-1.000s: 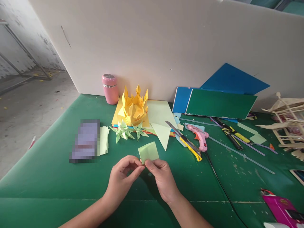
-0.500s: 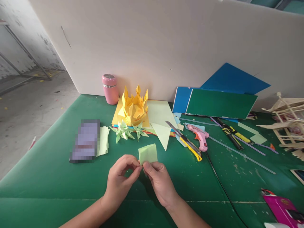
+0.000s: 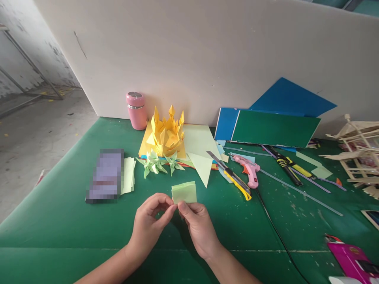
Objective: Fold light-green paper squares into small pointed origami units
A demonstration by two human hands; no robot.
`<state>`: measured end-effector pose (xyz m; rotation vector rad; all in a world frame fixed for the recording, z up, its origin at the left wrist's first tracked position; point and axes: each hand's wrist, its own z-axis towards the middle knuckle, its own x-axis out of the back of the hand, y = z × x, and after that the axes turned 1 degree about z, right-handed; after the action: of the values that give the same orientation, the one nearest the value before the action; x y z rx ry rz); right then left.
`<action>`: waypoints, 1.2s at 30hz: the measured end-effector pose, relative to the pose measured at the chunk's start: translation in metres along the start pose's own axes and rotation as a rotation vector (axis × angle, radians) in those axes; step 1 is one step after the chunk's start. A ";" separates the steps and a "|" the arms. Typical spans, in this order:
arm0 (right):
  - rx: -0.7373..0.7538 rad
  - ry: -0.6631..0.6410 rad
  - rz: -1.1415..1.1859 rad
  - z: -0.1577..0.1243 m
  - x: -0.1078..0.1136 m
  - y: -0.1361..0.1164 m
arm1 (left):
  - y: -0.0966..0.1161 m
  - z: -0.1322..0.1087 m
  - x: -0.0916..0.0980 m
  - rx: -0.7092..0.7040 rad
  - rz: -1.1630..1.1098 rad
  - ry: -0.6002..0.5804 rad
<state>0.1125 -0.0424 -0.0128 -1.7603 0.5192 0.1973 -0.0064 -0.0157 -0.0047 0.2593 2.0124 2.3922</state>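
A small folded piece of light green paper is held up above the table, its lower edge between my hands. My right hand pinches it near the bottom, thumb in front. At its lower left corner, the thumb and fingertips of my left hand are pinched together on the paper. Just beyond lie folded green paper flowers. Behind them a yellow folded-paper crown stands on coloured sheets. Left of my hands is a stack of pale green paper slips.
A pixelated dark flat object lies at the left, and a pink flask stands behind. On the right are a yellow utility knife, a pink glue gun with its cable, glue sticks, and a wooden stick model.
The folded green paper has tilted slightly, so its front face shows flatter and its top edge a little lower. Both hands keep almost the same place and grip.
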 end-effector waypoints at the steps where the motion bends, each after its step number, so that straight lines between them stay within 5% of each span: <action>1: -0.001 0.001 -0.005 0.000 0.000 0.000 | 0.000 0.000 0.000 0.010 0.003 -0.004; 17: 0.046 0.018 -0.087 -0.002 0.000 -0.001 | 0.005 0.003 -0.002 0.331 -0.250 -0.059; 36: 0.006 0.001 0.023 0.002 0.003 -0.005 | -0.003 0.003 0.000 0.253 -0.240 -0.055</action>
<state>0.1179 -0.0399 -0.0099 -1.7493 0.5410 0.2106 -0.0064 -0.0120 -0.0066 0.0769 2.1791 1.9730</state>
